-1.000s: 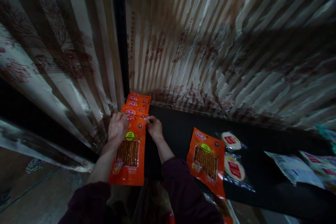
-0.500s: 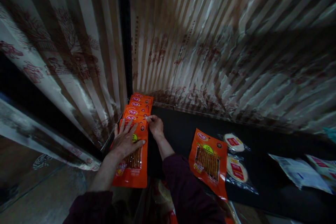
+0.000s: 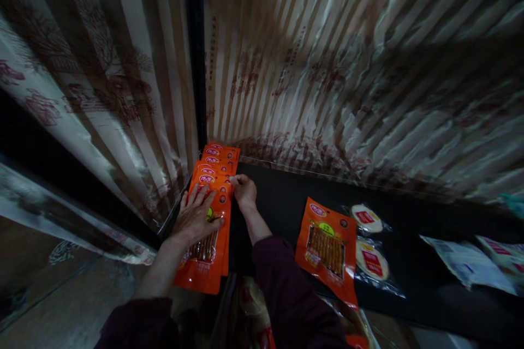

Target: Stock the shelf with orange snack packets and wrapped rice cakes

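Note:
Several orange snack packets (image 3: 200,275) overlap in a row at the left end of the black shelf. The front one has a window with brown sticks inside. My left hand (image 3: 196,223) lies on this front packet, fingers spread. At the row's right edge, my right hand (image 3: 246,192) has thumb and forefinger pinched on the edge of a packet under the front one. That lower packet's edge shows along the right side of the front packet. The left hand hides part of the print.
Right of my hands, another orange packet (image 3: 326,251) lies alone on the black shelf (image 3: 272,196). Beside it are two clear-wrapped round flat items (image 3: 370,260). Pale packets (image 3: 469,263) lie farther right. Patterned sheeting (image 3: 307,82) and a dark post (image 3: 195,49) stand behind.
The pinched packet has shifted right, so its edge now shows beside the front packet. My right hand has moved slightly up and right. My left hand still lies on the front packet.

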`<state>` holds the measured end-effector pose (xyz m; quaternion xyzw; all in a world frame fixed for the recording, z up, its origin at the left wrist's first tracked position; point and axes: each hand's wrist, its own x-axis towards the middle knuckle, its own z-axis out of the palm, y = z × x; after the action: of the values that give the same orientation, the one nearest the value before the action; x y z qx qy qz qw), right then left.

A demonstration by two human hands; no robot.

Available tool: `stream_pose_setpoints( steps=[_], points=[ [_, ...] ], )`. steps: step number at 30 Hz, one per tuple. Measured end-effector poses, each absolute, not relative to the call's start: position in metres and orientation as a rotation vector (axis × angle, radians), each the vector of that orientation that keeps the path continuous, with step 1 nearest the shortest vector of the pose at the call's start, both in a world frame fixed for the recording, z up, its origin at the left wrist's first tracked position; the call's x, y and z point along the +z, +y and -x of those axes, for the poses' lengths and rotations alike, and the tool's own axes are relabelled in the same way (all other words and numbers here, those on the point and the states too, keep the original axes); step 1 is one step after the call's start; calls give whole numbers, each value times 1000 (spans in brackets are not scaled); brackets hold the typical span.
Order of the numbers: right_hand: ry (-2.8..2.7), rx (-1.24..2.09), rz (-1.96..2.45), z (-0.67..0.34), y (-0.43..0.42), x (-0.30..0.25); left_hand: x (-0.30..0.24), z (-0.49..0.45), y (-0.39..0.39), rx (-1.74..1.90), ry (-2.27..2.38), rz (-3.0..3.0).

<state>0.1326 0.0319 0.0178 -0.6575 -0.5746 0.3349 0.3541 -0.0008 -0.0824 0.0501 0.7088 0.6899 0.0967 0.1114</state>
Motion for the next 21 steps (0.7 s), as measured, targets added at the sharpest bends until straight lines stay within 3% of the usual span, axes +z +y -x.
stream_pose_setpoints(
  steps=[7, 13, 21],
  points=[
    [-1511, 823, 1702, -132, 28, 20, 48, 0, -82, 286, 2024, -2093],
    [-1770, 580, 1586, -144, 14, 26, 46, 1, -83, 328, 2027, -2092],
    [-2026, 663, 1558, -151, 15, 32, 42, 2, -84, 303, 2003, -2101]
  ],
)
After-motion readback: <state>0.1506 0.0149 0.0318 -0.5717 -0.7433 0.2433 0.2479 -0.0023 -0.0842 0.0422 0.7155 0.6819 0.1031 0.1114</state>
